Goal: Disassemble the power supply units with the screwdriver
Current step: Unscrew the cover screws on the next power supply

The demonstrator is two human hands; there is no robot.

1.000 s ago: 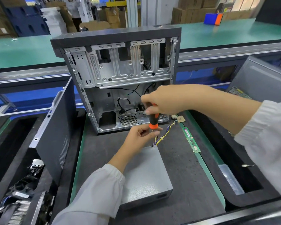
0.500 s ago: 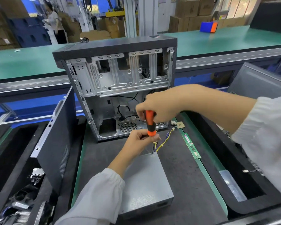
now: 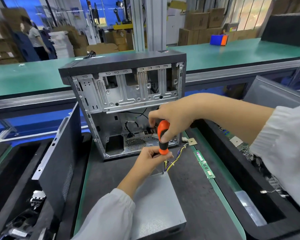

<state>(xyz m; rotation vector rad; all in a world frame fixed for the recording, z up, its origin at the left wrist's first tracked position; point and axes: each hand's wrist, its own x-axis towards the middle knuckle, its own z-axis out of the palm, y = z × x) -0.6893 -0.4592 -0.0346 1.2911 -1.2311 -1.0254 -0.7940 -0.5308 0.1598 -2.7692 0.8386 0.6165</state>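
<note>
A grey metal power supply unit [image 3: 156,203] lies flat on the dark mat in front of me, its yellow and purple wires [image 3: 176,158] trailing from its far right corner. An orange and black screwdriver [image 3: 163,137] stands nearly upright with its tip on that far corner. My right hand [image 3: 173,118] grips the top of the handle. My left hand [image 3: 152,158] pinches the screwdriver at the bottom of the handle, just above the shaft.
An open, stripped computer case [image 3: 126,108] stands right behind the unit. A dark side panel [image 3: 59,158] leans at the left. RAM sticks [image 3: 203,164] lie at the right on the green strip. Black bins with parts [image 3: 260,172] flank the mat.
The view tilted up and everything sits lower in frame. My right hand has shifted its grip on the handle top, showing more orange; the screwdriver tip stays on the same corner.
</note>
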